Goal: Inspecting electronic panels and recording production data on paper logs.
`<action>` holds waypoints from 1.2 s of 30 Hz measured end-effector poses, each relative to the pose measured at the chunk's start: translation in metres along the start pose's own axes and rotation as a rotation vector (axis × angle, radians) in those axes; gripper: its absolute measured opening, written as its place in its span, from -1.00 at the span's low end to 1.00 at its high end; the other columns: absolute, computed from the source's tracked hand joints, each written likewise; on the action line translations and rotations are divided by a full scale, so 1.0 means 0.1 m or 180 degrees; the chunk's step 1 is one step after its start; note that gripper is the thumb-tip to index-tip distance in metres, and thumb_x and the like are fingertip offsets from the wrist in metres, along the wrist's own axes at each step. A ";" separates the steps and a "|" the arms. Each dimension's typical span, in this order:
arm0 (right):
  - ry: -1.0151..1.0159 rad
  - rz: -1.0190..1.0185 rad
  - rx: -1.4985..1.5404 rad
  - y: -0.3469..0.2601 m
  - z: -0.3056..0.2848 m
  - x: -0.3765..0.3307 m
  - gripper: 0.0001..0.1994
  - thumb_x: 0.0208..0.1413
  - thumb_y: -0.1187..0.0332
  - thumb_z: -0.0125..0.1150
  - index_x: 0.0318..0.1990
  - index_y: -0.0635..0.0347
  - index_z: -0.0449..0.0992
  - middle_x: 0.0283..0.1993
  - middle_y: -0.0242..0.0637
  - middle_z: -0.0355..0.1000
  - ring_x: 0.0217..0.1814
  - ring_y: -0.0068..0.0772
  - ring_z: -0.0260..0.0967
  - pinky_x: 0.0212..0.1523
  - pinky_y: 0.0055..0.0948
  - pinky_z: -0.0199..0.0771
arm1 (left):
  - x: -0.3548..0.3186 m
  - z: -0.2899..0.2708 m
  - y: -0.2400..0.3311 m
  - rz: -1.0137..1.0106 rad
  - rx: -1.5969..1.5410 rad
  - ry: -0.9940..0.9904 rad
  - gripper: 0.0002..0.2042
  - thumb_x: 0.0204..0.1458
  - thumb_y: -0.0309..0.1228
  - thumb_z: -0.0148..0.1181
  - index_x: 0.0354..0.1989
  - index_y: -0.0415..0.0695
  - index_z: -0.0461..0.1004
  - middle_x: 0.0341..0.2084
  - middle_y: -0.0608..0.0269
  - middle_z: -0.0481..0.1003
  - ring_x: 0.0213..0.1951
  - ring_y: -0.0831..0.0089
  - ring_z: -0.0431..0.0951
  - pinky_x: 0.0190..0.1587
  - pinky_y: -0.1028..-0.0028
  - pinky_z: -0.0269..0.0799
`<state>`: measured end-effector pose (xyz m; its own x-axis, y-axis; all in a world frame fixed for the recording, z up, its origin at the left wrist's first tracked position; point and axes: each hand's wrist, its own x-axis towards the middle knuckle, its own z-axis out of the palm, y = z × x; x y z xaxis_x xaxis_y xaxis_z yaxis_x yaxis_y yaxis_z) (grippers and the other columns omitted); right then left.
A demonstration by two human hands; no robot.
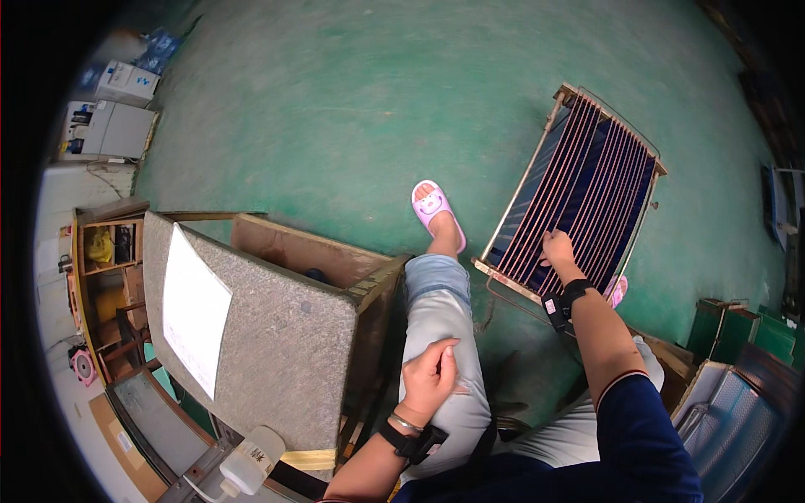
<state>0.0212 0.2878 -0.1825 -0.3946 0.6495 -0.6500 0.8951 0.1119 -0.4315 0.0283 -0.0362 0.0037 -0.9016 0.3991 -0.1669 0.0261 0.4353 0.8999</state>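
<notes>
My right hand [557, 250] is over the near part of a rack of long, thin copper-coloured rods [579, 180], its fingers bent and drawn together at the rods. Whatever is between its fingertips is too small to make out. The rods run side by side across a metal frame [526, 189], with a dark blue surface beneath them. On my left thigh rests my left hand [429, 379], loosely closed, the thumb lying along the curled fingers. Nothing shows in it.
Left of my leg stands a grey-topped table [289, 335] with a white paper sheet [191, 310] and an open drawer [293, 251]. A squeeze bottle [251, 459] is at its near edge. Wooden shelves [109, 293] stand far left; green panels [725, 331] lean at right.
</notes>
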 end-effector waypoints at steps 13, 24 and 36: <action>0.1789 -0.1710 -0.0288 -0.28 -1.70 -1.93 -0.73 0.15 0.31 -0.08 -0.38 0.39 0.42 -0.55 0.05 0.39 -0.49 -0.12 0.41 -0.44 -0.25 0.35 | -0.03 0.11 -0.03 0.0119 -0.0134 -0.0025 -0.88 0.09 -0.48 0.02 -0.29 -0.15 0.49 -0.79 0.26 0.39 -0.72 0.50 0.45 -0.62 0.49 0.32; 0.0414 -0.2149 0.2747 1.12 -2.52 -3.42 -0.60 0.20 0.22 -0.05 -0.03 0.47 0.36 -0.22 -0.21 0.46 -0.32 -0.59 0.41 -0.29 -0.65 0.40 | -0.63 0.13 0.69 -0.1078 -0.3215 -0.2655 -0.35 0.17 0.15 -0.46 0.04 -0.23 0.26 -0.20 0.29 0.45 -0.14 0.59 0.43 -0.08 0.50 0.35; 0.0568 -0.2297 0.3592 1.31 -2.20 -4.37 -0.61 0.17 0.23 -0.10 -0.11 0.49 0.36 -0.24 -0.12 0.47 -0.33 -0.48 0.46 -0.29 -0.58 0.47 | -1.36 -0.11 1.47 -0.0166 -0.2550 -0.2555 -0.59 0.08 -0.43 0.11 0.09 -0.27 0.21 -0.06 0.26 0.39 -0.04 0.56 0.38 0.05 0.50 0.29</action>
<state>0.3568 0.1847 0.1826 -0.5914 0.8063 -0.0095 -0.1903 -0.1509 -0.9701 0.1501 -0.0359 0.1629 -0.3485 0.9232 -0.1622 -0.5471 -0.0599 0.8349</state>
